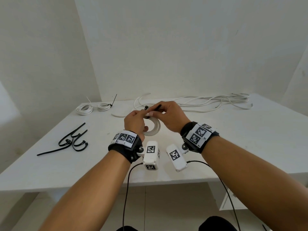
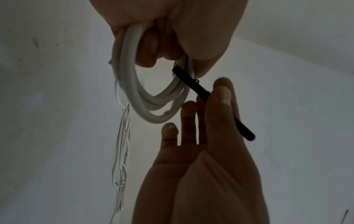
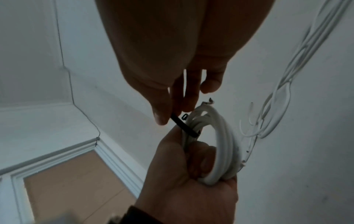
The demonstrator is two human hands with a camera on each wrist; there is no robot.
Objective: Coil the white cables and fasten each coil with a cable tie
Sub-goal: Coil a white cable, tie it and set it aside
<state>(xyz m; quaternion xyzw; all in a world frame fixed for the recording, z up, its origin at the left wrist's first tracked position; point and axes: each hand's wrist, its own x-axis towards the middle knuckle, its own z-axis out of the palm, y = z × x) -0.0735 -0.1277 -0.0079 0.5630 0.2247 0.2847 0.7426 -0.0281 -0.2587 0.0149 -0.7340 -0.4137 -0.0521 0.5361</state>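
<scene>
While gripped in the left hand (image 1: 135, 121) just above the table (image 1: 233, 139), with fingers curled through and round the turns: one white coil (image 1: 154, 129), kept in shape by that grip alone. Laid across its far side, a black cable tie (image 3: 184, 125), tail pinched between thumb and fingers of the right hand (image 1: 171, 117). Square head (image 3: 184, 117) standing free just beside the turns. Probably not yet threaded, though hard to tell for sure from these views.

Likely troubles from here, as a judgement only:

- Slackening the left grip before the tie locks. Springy turns then fan out and the coil must be wound afresh.
- Missing the small slot in the head, or feeding the tail in wrong way round, so no ratchet bite and a loop that slides open again.
- Catching only some turns inside the loop. Frayed cable end (image 3: 207, 103) poking out at the top is easily left outside and then dangles loose.
- Trapping a left fingertip under the strap while cinching, since those fingers sit right beside it.
- Letting the tail slip from the pinch — thin, smooth plastic, held near its end.

Elsewhere on the table: loose white cables (image 1: 216, 100) along the back edge, well apart; two tied coils (image 1: 93, 108) at far left; spare black ties (image 1: 73, 140) at near left.
</scene>
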